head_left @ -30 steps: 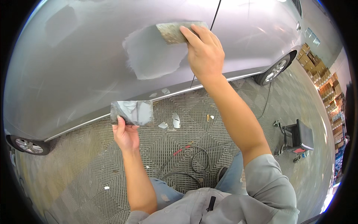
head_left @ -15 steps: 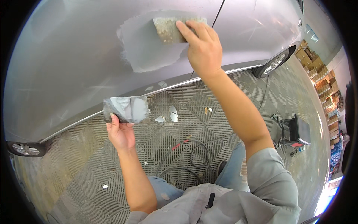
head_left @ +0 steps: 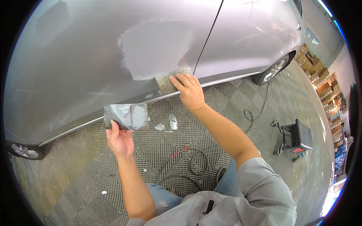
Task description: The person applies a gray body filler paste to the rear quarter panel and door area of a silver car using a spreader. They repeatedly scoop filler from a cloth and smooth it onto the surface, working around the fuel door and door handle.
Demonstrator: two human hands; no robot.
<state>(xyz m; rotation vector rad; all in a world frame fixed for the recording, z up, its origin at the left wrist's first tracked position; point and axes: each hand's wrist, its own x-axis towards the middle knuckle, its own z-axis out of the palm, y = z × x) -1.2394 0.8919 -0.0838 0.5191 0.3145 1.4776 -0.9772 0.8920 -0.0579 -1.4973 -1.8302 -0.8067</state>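
While the right hand (head_left: 192,91), almost closed, holds a spreader (head_left: 164,83) by the lower right edge of the grey patch (head_left: 156,49), even pressure would probably serve best; the left hand (head_left: 120,141), half closed, grips a smeared plate (head_left: 126,115) below and left of this patch.

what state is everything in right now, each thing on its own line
left grip: closed on the plate
plate: smeared with grey paste
right grip: closed on the scraper
scraper: stained, tilted, below the patch; contact unclear
patch: spread, ragged-edged; wet or dry, can't tell
car: doors look shut
hose: looped on the floor
stool: upright, unoccupied
chips: lying loose
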